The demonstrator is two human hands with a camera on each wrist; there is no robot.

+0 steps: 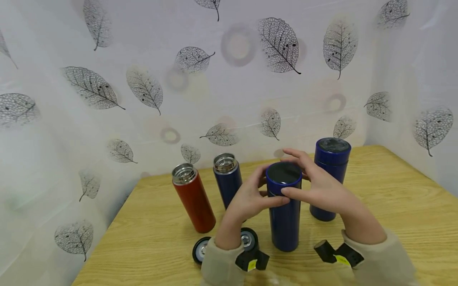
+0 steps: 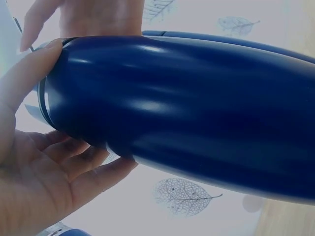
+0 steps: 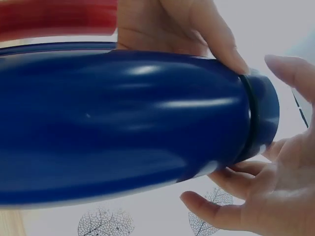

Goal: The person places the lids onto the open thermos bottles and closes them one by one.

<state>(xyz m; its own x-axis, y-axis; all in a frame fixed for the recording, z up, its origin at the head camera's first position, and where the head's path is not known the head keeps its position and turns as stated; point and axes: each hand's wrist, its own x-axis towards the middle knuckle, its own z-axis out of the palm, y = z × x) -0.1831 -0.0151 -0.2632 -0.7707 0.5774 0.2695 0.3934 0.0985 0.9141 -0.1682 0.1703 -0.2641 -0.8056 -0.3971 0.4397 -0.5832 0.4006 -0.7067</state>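
In the head view, a dark blue thermos flask [image 1: 285, 226] stands upright on the table with its lid [image 1: 282, 186] on. My left hand [image 1: 247, 198] grips the flask near its top, thumb across the front at the lid seam and fingers round the far side. Around the lid's other side is my right hand [image 1: 322, 190], its fingers loosely spread. The right wrist view shows the right thumb [image 3: 290, 71] just off the lid, with the other fingers close behind it. A dark seam line runs between lid and body.
To the left stand a red flask [image 1: 195, 202] and a blue flask [image 1: 228, 180], both lidless with steel rims showing. Another lidded blue flask [image 1: 330, 171] is at the right. Two loose lids, one a round black-rimmed lid [image 1: 249, 238], lie on the wooden table [image 1: 150, 238].
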